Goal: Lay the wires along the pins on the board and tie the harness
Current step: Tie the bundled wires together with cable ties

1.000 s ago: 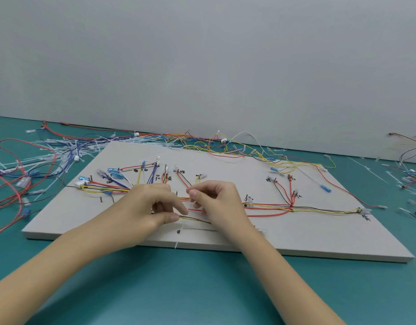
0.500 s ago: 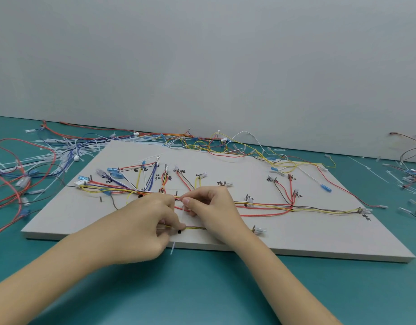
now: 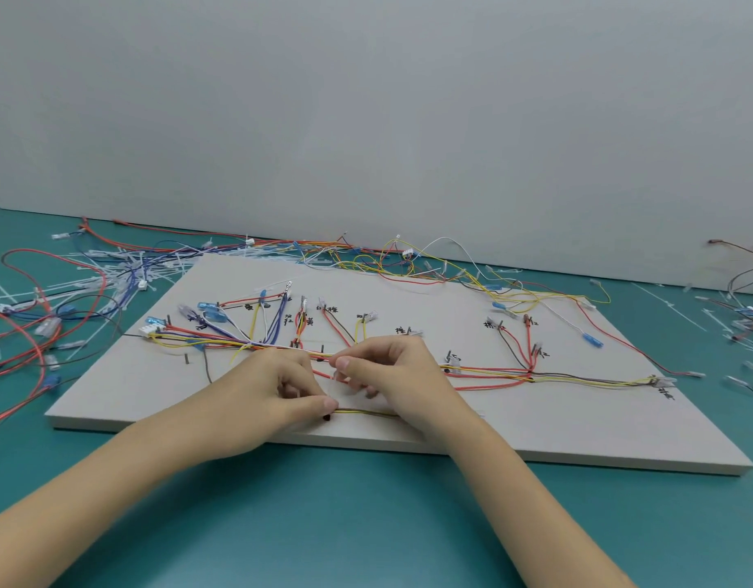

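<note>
Grey board lies flat on the teal table, wires routed along its pins. Left hand and right hand meet at board centre, both with fingers curled, pinching the yellow-and-brown wire bundle (grip detail partly hidden). Loose wires and cable ties litter the table's left side.

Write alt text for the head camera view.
Two bare hands, left hand and right hand, meet over a wire bundle near the front edge of a pale board, fingers curled on the wires. Coloured wires run between pins across it; loose wires and cable ties litter the teal table.
</note>
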The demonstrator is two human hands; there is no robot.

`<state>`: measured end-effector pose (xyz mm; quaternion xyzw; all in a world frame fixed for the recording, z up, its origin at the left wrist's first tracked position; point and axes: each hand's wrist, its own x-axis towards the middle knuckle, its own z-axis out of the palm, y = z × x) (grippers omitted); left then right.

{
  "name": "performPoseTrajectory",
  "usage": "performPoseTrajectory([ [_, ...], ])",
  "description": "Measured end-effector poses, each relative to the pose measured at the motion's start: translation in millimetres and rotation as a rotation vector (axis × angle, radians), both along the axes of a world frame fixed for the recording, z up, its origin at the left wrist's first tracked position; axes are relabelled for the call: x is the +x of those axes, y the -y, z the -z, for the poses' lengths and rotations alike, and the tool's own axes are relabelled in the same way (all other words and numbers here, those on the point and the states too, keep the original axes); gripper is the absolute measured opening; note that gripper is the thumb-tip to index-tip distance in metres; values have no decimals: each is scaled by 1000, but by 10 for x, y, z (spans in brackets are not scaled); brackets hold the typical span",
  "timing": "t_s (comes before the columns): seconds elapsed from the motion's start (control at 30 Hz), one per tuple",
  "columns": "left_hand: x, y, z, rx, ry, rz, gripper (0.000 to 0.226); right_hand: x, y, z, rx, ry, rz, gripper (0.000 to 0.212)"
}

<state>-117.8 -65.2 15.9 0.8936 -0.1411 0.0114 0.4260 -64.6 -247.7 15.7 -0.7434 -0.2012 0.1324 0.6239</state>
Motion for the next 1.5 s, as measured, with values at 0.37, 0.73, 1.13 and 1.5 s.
performPoseTrajectory([
  [0.37, 31, 57, 27, -87, -11, -44, 34, -29, -16, -7, 47, -60, -43, 7],
  [0.73, 33, 67, 31, -134, -5, -15, 20, -67, -58, -7, 19, -2, -37, 16],
  [1.13, 34, 68, 47, -128, 4, -1, 20, -84, -91, 10, 9, 19, -14, 14],
  [1.5, 26, 59, 61, -138, 9, -13, 32, -70, -69, 10, 9, -6, -15, 16],
])
